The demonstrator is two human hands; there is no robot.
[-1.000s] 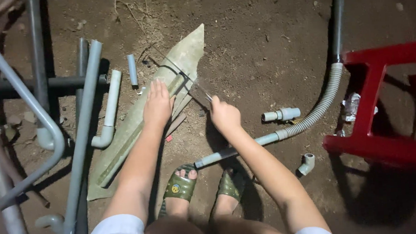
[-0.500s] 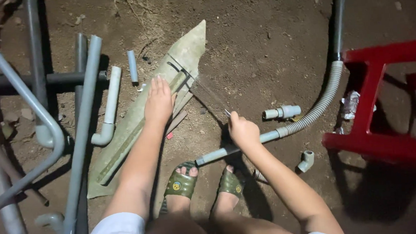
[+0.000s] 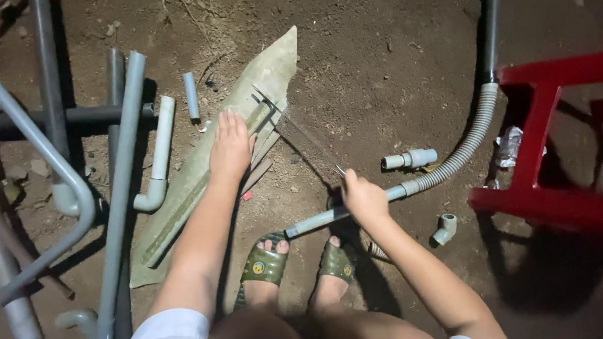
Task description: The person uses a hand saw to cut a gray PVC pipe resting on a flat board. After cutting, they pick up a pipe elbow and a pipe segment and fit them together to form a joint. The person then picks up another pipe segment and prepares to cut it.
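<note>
The left hand (image 3: 230, 147) is pressing flat, fingers spread, on a thin pipe (image 3: 209, 178) lying along a pale, rough pointed slab (image 3: 179, 196) at frame centre. The right hand (image 3: 363, 197) is gripping the handle of a hacksaw (image 3: 300, 136), its blade crossing the pipe's upper end. The smooth pipe could roll on the slab, letting the blade skid toward the fingers. A ribbed grey hose (image 3: 462, 151) is curving at right.

A crumpled, silvery-clear plastic wrapper (image 3: 508, 145) lies on the bare dirt ground (image 3: 377, 42) at the right, just beside the upright leg of the red plastic stool (image 3: 554, 142) and partly behind it. Any print on it is too small to tell. Each green sandal (image 3: 264, 266) bears a small round yellow emblem on its strap. No signs or screens show.
</note>
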